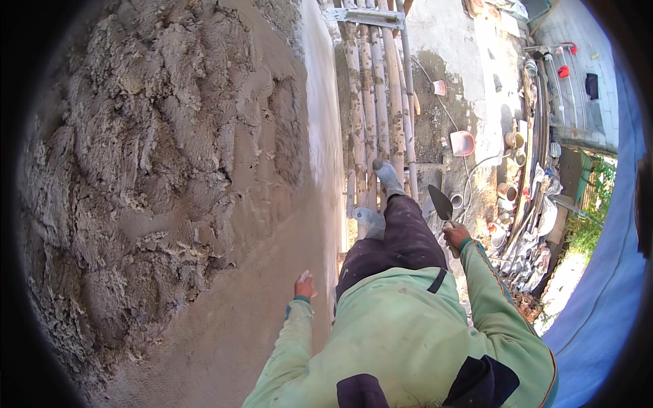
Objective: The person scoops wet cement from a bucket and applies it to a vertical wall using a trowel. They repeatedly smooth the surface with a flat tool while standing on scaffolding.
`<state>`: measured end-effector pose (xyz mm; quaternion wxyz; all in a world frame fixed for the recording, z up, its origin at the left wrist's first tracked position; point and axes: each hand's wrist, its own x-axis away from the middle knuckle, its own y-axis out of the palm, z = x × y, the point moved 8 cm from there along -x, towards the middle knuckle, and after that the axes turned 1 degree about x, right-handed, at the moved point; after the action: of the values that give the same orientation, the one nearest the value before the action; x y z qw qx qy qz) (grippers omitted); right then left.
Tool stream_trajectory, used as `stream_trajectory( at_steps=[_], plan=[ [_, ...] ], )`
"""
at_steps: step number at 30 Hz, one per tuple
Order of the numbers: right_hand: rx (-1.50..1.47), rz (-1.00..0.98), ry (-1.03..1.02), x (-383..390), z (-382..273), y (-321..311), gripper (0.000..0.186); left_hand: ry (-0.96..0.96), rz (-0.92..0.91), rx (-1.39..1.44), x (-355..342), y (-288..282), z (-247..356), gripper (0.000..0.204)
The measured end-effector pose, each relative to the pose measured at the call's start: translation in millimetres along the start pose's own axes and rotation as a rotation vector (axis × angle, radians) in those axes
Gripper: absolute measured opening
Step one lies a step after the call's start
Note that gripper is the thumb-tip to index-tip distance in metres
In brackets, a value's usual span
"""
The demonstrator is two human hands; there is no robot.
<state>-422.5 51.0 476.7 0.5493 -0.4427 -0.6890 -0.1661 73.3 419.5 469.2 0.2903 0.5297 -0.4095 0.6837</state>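
My right hand (457, 236) grips a pointed trowel (441, 202) by its handle, blade tipped up and left. My left hand (304, 287), pale with dust on the fingers, hangs beside the plastered wall (272, 326) with loosely bent fingers and nothing visible in it. Rough, lumpy wet mortar (149, 136) covers much of the wall, with a smoother band lower down. My feet in grey socks (388, 175) stand on a scaffold walkway of bamboo poles (352, 81) along the wall.
A long metal tool (364, 18) lies across the poles' far end. On the ground below are pink-and-white buckets (462, 143), cream containers (513, 139), hoses, long bars and scattered debris (530, 268). A blue sheet (592, 299) hangs along the right side.
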Motion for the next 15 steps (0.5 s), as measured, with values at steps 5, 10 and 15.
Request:
stream_trajectory(
  at_steps=[5, 10, 15],
  plan=[
    [-0.141, -0.065, -0.001, 7, -14, -3, 0.019, 0.085, -0.024, 0.2, 23, 21, 6, 0.045],
    [-0.04, -0.051, -0.043, 14, -1, -11, 0.015, 0.245, -0.152, 0.188, 45, 54, 38, 0.044],
    [0.114, -0.075, -0.11, 41, -9, 11, 0.011, 0.388, -0.064, 0.123, 11, 9, 17, 0.046]
  ],
)
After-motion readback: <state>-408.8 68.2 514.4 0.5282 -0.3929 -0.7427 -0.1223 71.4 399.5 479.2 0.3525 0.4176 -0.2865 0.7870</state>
